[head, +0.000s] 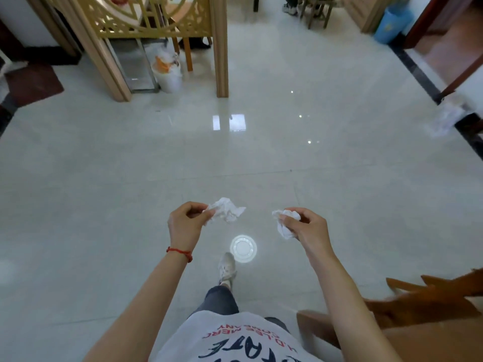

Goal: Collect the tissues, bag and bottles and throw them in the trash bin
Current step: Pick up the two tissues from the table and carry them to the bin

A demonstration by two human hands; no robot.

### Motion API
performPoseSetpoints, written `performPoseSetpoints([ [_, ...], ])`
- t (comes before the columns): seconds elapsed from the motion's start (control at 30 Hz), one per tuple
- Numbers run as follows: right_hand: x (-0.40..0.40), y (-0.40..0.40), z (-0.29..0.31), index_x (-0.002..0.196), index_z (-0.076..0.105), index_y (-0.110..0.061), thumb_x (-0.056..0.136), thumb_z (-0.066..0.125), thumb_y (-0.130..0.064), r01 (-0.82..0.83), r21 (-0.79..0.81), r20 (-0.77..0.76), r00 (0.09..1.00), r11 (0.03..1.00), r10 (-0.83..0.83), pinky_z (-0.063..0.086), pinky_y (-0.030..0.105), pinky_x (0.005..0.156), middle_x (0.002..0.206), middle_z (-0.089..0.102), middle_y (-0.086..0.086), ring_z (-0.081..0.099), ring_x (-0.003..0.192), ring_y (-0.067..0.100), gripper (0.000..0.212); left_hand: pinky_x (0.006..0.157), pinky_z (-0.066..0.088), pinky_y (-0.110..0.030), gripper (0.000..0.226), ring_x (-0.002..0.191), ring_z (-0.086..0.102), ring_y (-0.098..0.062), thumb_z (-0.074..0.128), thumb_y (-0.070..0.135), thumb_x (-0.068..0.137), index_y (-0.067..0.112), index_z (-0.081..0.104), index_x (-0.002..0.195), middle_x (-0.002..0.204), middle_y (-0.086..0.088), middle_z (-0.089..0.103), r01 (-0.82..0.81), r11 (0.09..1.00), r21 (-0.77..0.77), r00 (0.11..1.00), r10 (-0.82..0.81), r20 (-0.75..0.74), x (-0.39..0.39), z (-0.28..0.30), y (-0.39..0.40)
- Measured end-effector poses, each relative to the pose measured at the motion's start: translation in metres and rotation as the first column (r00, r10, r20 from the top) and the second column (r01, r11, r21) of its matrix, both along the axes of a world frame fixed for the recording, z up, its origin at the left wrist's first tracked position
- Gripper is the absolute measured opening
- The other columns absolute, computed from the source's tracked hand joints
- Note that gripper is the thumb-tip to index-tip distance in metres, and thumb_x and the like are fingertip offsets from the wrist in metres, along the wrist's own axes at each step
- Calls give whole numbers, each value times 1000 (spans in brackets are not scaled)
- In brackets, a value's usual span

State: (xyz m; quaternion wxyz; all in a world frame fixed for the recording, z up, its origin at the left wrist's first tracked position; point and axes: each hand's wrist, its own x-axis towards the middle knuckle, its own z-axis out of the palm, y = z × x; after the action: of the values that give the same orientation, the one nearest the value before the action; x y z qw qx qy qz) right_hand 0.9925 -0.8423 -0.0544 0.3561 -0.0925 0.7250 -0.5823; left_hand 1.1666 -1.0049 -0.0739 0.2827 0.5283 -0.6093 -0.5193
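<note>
My left hand (185, 223) pinches a crumpled white tissue (227, 210) between thumb and fingers, held out over the floor. In my right hand (305, 226) is a second crumpled tissue (286, 223), gripped the same way. A white trash bin (168, 75) lined with a bag and holding orange and white rubbish stands far ahead on the left, beside the wooden screen. A blue bin (392, 24) stands at the far right by a doorway. A white plastic bag (445, 121) lies on the floor at the right edge. No bottles are in view.
A gold and wood lattice screen (156, 22) with thick posts rises ahead on the left. Wooden furniture (418, 309) juts in at the lower right. A dark mat (31, 82) lies at the far left. The glossy tiled floor reflects a ceiling lamp near my foot (227, 267).
</note>
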Motion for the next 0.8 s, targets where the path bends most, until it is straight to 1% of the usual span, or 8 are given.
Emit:
performPoseSetpoints([
  [0.1,-33,-37,-2,80,68,-3,71,76,-9,52,6,-11,999,999,-52,42,21,56,53,54,-6,51,54,12,14,61,48,-21,13,60,58,-13,78,14,65,20,66,64,65,2,65,44,999,2,999,-44,3,-40,0,-43],
  [0.17,-54,-59,-2,80,68,-3,71,77,-9,94,7,-6,996,996,-94,43,19,54,52,55,-8,51,53,11,14,63,50,-24,14,62,58,-15,78,13,65,21,66,64,65,1,65,76,997,17,997,-76,13,-65,0,-69],
  [0.23,-73,-78,-1,81,70,-4,69,78,-12,136,8,-1,991,991,-136,44,18,54,57,57,-6,53,53,10,16,63,49,-22,15,62,58,-16,77,12,65,21,65,63,65,0,65,114,993,15,993,-114,16,-91,3,-94],
  [0.3,-91,-93,-1,81,71,-8,69,79,-13,177,17,-1,984,984,-177,47,17,54,61,61,-6,57,56,8,16,58,47,-15,14,61,57,-16,77,10,65,18,65,63,63,-1,64,152,988,10,988,-152,18,-117,5,-116],
  [0.5,-146,-122,-6,84,71,-10,72,75,-11,270,52,16,962,961,-272,49,18,59,71,66,-2,61,63,9,12,60,46,-22,14,60,55,-16,77,9,65,16,66,65,63,-2,63,244,969,30,970,-245,4,-195,4,-159],
  [0.57,-170,-129,-7,82,71,-12,72,76,-10,311,60,15,950,949,-312,49,16,57,73,68,-3,62,63,8,11,59,46,-19,13,59,55,-16,77,8,65,16,66,65,62,-2,63,280,959,35,960,-280,8,-224,0,-168],
  [0.7,-220,-140,-9,81,71,-13,72,74,-9,365,58,10,931,929,-366,48,15,55,74,68,-3,61,63,7,10,51,43,-6,13,57,54,-13,76,6,65,14,66,67,61,0,61,331,943,23,944,-331,-2,-291,-4,-186],
  [0.8,-261,-145,-6,79,71,-15,72,74,-9,402,41,15,915,915,-403,48,17,56,73,67,-4,60,63,8,9,53,44,-7,13,58,54,-12,76,5,65,14,66,67,61,0,61,377,926,20,926,-377,-7,-345,-2,-194],
])
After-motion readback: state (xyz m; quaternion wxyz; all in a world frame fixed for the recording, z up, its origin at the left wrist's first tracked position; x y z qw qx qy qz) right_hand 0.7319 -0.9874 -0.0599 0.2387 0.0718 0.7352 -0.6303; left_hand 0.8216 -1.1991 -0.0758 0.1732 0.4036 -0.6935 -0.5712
